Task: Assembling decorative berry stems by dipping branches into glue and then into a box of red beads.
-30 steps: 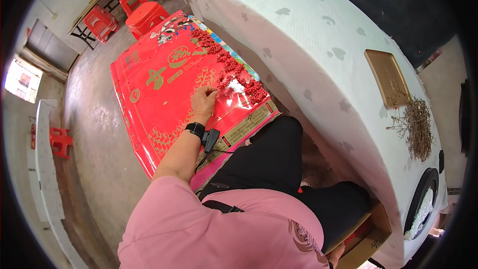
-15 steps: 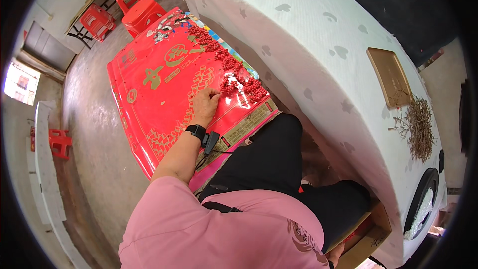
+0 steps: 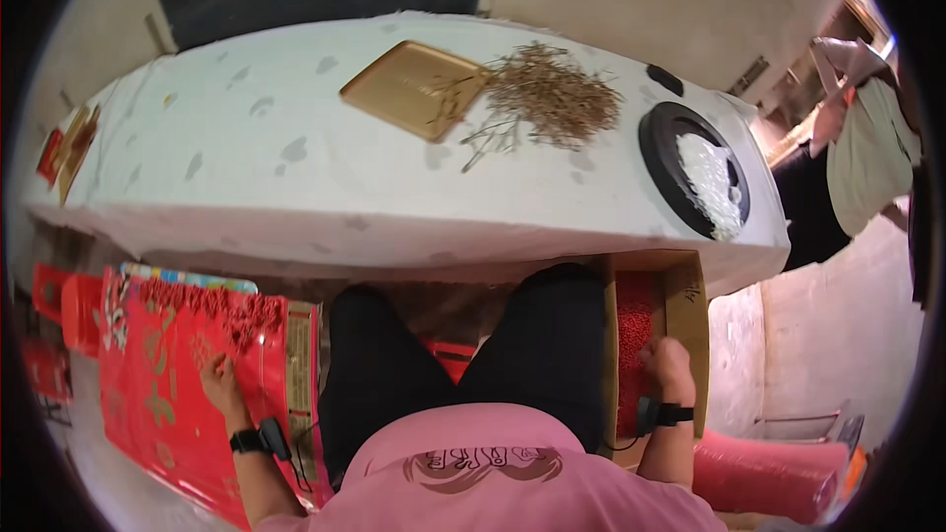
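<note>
My left hand (image 3: 222, 381) is over the glossy red printed sheet (image 3: 138, 409) at my left, fingers pinched together. Anything between its fingertips is too small to make out. Beyond it, along the sheet's far side, lie sprigs of small red berries (image 3: 246, 320). At my right, my right hand (image 3: 671, 363) is curled at the open cardboard box (image 3: 687, 305), which holds many loose red berries (image 3: 634, 320). Its fingers point down toward them and are partly hidden, so what they grip does not show.
Ahead stands a long table (image 3: 325, 172) under a white patterned cloth. On it are a gold tray (image 3: 399, 89), a heap of thin brown stems (image 3: 552, 99) and a black ring (image 3: 670, 177) with clear wrap. Red stools (image 3: 81, 315) stand far left; a person (image 3: 857, 163) is at right.
My view has swung right, bringing the table across the front and the box fully into sight. The right hand, formerly low at the box's edge, now shows at the berries.
</note>
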`<state>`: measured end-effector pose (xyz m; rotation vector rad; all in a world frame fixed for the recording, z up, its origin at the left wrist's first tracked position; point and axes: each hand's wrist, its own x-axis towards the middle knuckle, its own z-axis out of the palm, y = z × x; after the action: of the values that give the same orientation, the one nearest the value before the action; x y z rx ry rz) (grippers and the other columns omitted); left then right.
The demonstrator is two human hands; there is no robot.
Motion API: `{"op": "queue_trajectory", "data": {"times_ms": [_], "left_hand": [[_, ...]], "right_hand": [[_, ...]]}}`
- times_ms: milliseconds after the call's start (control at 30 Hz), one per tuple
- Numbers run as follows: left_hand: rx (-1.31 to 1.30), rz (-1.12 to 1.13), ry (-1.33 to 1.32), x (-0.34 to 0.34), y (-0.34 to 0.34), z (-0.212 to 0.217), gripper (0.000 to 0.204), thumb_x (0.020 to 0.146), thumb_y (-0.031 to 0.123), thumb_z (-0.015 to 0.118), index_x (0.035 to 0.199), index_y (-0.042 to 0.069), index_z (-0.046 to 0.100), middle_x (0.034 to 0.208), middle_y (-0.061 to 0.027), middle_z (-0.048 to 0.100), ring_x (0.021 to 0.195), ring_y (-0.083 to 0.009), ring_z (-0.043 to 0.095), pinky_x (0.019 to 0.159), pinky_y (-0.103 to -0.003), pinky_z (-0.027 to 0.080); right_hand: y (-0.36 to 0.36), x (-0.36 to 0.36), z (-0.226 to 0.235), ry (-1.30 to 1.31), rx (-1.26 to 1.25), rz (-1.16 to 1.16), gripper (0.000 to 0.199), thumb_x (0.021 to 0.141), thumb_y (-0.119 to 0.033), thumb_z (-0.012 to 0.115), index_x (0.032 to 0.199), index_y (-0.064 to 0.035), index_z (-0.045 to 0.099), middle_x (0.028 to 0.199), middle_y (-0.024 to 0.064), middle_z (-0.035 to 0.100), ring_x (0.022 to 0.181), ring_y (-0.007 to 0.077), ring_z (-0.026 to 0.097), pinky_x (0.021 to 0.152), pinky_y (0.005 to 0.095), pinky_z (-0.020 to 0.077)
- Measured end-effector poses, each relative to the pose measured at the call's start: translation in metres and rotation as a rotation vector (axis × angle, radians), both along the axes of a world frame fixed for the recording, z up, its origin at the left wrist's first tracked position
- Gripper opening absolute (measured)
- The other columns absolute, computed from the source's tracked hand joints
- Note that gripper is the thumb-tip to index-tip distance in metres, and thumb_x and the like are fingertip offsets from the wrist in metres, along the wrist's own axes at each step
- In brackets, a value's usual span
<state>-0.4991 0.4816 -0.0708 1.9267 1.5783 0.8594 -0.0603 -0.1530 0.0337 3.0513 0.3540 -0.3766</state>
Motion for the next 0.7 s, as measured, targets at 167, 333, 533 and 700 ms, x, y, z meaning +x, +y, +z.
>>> {"op": "queue_trajectory", "data": {"times_ms": [167,333,533,700], "left_hand": [[-0.030,-0.388,-0.308,0.131,-0.067,0.125,0.020,0.087,0.011,0.068,0.104,0.001,0.066,0.097,-0.0063,0.064,0.088,-0.0138,0.059,0.076,-0.026,0.048],[-0.241,-0.866,-0.479,0.256,-0.147,0.209,0.013,0.091,0.010,0.064,0.099,0.001,0.068,0.087,-0.0007,0.065,0.081,-0.0075,0.057,0.072,-0.022,0.046],[-0.283,-1.059,-0.435,0.346,-0.182,0.216,0.017,0.090,0.013,0.065,0.098,-0.002,0.067,0.081,-0.0008,0.065,0.075,-0.0048,0.055,0.067,-0.020,0.045],[-0.192,-1.047,-0.390,0.393,-0.178,0.194,0.024,0.091,0.020,0.062,0.096,-0.002,0.067,0.079,-0.0020,0.064,0.067,-0.0086,0.056,0.057,-0.024,0.045]], "right_hand": [[0.124,0.021,0.124,-0.132,0.658,0.455,0.014,0.081,-0.015,0.065,0.082,-0.0012,0.065,0.077,0.0171,0.061,0.072,0.0347,0.060,0.064,0.0403,0.0471],[0.264,0.069,0.120,-0.325,0.807,0.757,0.016,0.084,-0.012,0.062,0.098,-0.0062,0.065,0.084,0.0124,0.059,0.081,0.0316,0.060,0.072,0.0388,0.0483],[0.338,0.069,0.102,-0.409,0.667,0.652,0.020,0.082,-0.014,0.063,0.101,-0.0093,0.065,0.086,0.0129,0.058,0.084,0.0329,0.060,0.073,0.0406,0.0499],[0.320,0.077,0.088,-0.517,0.612,0.699,0.014,0.081,-0.013,0.066,0.093,-0.0067,0.067,0.084,0.0116,0.058,0.079,0.0268,0.061,0.069,0.0363,0.0506]]}}
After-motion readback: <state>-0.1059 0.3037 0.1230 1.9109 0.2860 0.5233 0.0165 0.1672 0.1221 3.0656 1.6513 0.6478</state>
